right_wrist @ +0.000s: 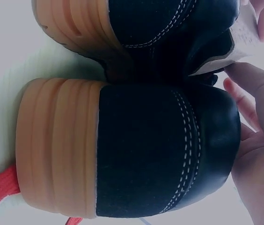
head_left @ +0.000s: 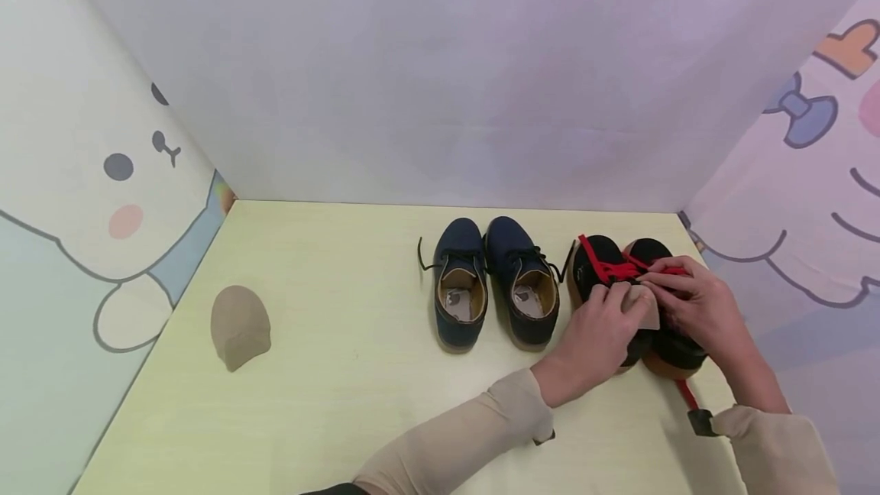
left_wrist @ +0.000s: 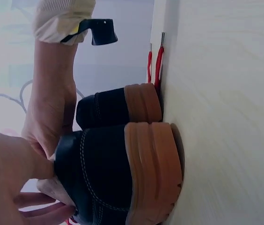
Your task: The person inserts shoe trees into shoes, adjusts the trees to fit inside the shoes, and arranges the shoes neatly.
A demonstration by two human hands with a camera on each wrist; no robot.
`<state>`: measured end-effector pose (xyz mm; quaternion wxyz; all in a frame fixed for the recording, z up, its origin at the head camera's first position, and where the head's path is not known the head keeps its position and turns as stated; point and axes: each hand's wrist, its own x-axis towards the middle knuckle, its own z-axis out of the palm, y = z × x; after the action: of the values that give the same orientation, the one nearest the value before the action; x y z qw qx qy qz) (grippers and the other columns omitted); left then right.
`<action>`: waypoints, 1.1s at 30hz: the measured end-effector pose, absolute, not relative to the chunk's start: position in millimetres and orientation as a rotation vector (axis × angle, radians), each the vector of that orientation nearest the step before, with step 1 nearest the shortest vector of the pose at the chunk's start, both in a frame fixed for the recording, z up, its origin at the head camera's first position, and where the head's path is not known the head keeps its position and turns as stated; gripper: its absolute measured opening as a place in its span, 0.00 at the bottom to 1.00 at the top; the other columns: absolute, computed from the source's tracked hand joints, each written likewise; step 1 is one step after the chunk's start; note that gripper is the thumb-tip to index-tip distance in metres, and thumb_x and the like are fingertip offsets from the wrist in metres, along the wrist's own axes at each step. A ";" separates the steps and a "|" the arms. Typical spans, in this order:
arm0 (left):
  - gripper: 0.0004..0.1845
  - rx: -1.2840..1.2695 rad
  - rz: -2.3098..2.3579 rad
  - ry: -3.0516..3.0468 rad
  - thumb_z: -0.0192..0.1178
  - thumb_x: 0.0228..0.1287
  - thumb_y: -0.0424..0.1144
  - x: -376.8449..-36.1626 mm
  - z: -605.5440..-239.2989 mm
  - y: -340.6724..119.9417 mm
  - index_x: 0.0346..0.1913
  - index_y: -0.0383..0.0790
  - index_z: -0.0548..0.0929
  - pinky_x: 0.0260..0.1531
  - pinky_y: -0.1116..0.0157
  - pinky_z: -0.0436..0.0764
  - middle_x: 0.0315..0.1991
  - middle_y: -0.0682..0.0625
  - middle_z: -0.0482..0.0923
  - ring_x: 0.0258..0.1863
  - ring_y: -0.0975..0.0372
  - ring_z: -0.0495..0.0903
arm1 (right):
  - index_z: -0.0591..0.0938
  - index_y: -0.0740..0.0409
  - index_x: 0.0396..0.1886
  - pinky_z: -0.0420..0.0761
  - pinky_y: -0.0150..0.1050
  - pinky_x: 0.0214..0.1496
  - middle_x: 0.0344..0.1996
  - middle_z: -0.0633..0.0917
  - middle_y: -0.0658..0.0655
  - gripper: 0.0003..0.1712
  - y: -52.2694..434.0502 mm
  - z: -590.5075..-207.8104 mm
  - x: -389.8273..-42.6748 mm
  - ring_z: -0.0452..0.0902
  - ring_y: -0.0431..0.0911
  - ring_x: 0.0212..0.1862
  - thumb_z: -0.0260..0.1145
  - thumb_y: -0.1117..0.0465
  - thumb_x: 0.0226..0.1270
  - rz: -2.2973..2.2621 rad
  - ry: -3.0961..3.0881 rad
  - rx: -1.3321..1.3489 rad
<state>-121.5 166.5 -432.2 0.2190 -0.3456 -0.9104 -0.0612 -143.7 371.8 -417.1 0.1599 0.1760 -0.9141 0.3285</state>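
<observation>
A pair of black shoes with tan soles and red laces (head_left: pixel 608 270) stands at the table's right, heels toward me. Both hands are on top of them. My left hand (head_left: pixel 610 299) and right hand (head_left: pixel 670 281) together hold a pale flat insert (head_left: pixel 642 305) over the opening of the left black shoe (head_left: pixel 596 260). The right black shoe (head_left: pixel 677 350) lies under my right palm. The left wrist view has the near heel (left_wrist: pixel 104 173) with my left hand (left_wrist: pixel 10 178) at its collar. In the right wrist view, my right hand (right_wrist: pixel 258 140) pinches the insert (right_wrist: pixel 242 35) above the heel (right_wrist: pixel 146 150).
A navy pair of lace-up shoes (head_left: pixel 491 281) stands just left of the black pair. A beige rounded cloth piece (head_left: pixel 239 325) lies far left on the pale yellow table (head_left: pixel 330 373). Printed walls close in the back and both sides.
</observation>
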 end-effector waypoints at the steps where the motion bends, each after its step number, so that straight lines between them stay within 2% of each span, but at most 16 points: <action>1: 0.34 -0.965 -0.172 -2.531 0.68 0.64 0.52 -122.8 -431.9 165.3 0.72 0.53 0.71 0.48 0.75 0.81 0.64 0.52 0.74 0.50 0.61 0.74 | 0.92 0.64 0.43 0.73 0.23 0.26 0.51 0.79 0.39 0.10 371.8 -417.3 -144.0 0.72 0.27 0.31 0.72 0.75 0.64 0.936 -2.612 0.500; 8: 0.32 -0.998 -0.345 -2.587 0.70 0.66 0.45 -126.9 -430.2 159.2 0.71 0.57 0.73 0.51 0.78 0.79 0.66 0.54 0.75 0.52 0.62 0.73 | 0.92 0.64 0.42 0.73 0.21 0.30 0.50 0.80 0.39 0.11 373.6 -420.0 -145.5 0.72 0.23 0.40 0.74 0.76 0.61 0.927 -2.592 0.506; 13: 0.31 -1.019 -0.399 -2.588 0.71 0.65 0.44 -126.7 -429.7 158.1 0.69 0.56 0.73 0.49 0.78 0.80 0.65 0.54 0.75 0.52 0.62 0.72 | 0.92 0.64 0.42 0.73 0.19 0.33 0.50 0.81 0.42 0.12 374.2 -420.8 -145.6 0.72 0.23 0.45 0.74 0.77 0.59 0.931 -2.583 0.510; 17: 0.26 -1.041 -0.380 -2.567 0.68 0.68 0.42 -127.2 -429.5 158.9 0.66 0.54 0.74 0.51 0.78 0.78 0.63 0.55 0.77 0.51 0.63 0.71 | 0.92 0.64 0.42 0.72 0.18 0.36 0.50 0.81 0.44 0.14 374.4 -420.4 -145.6 0.72 0.23 0.47 0.74 0.79 0.57 0.952 -2.573 0.511; 19: 0.21 -1.047 -0.372 -2.559 0.64 0.71 0.40 -127.9 -428.8 159.6 0.64 0.54 0.75 0.51 0.77 0.75 0.61 0.56 0.78 0.49 0.64 0.71 | 0.92 0.64 0.42 0.72 0.17 0.36 0.50 0.82 0.44 0.15 374.2 -419.8 -145.4 0.72 0.24 0.48 0.74 0.79 0.57 0.957 -2.572 0.505; 23: 0.15 -1.053 -0.361 -2.572 0.57 0.76 0.36 -129.3 -426.7 160.3 0.60 0.54 0.77 0.46 0.76 0.72 0.57 0.58 0.78 0.42 0.66 0.69 | 0.92 0.63 0.43 0.72 0.18 0.36 0.50 0.81 0.42 0.14 373.7 -418.5 -144.8 0.72 0.24 0.48 0.74 0.78 0.58 0.951 -2.590 0.486; 26: 0.13 -1.053 -0.364 -2.583 0.56 0.77 0.35 -129.8 -425.2 160.1 0.58 0.54 0.77 0.41 0.76 0.70 0.55 0.59 0.78 0.39 0.66 0.67 | 0.92 0.63 0.44 0.72 0.19 0.33 0.51 0.80 0.40 0.13 373.4 -418.2 -144.3 0.72 0.25 0.46 0.74 0.76 0.60 0.949 -2.609 0.477; 30: 0.13 -1.059 -0.348 -2.581 0.57 0.76 0.35 -130.4 -423.6 159.7 0.57 0.54 0.78 0.43 0.76 0.70 0.54 0.60 0.79 0.40 0.67 0.69 | 0.92 0.64 0.44 0.73 0.21 0.30 0.52 0.79 0.38 0.11 373.4 -418.1 -143.9 0.72 0.25 0.42 0.74 0.75 0.62 0.964 -2.616 0.480; 33: 0.12 -1.056 -0.349 -2.587 0.55 0.78 0.35 -130.4 -423.1 159.8 0.57 0.55 0.78 0.43 0.76 0.70 0.54 0.61 0.80 0.40 0.68 0.69 | 0.92 0.64 0.43 0.72 0.20 0.31 0.52 0.79 0.38 0.11 372.9 -418.1 -143.8 0.72 0.24 0.43 0.74 0.75 0.61 0.958 -2.612 0.484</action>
<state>-130.4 159.8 -423.1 0.1622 -0.3702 -0.9065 -0.1222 -143.8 372.9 -418.1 0.1584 0.1694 -0.9133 0.3349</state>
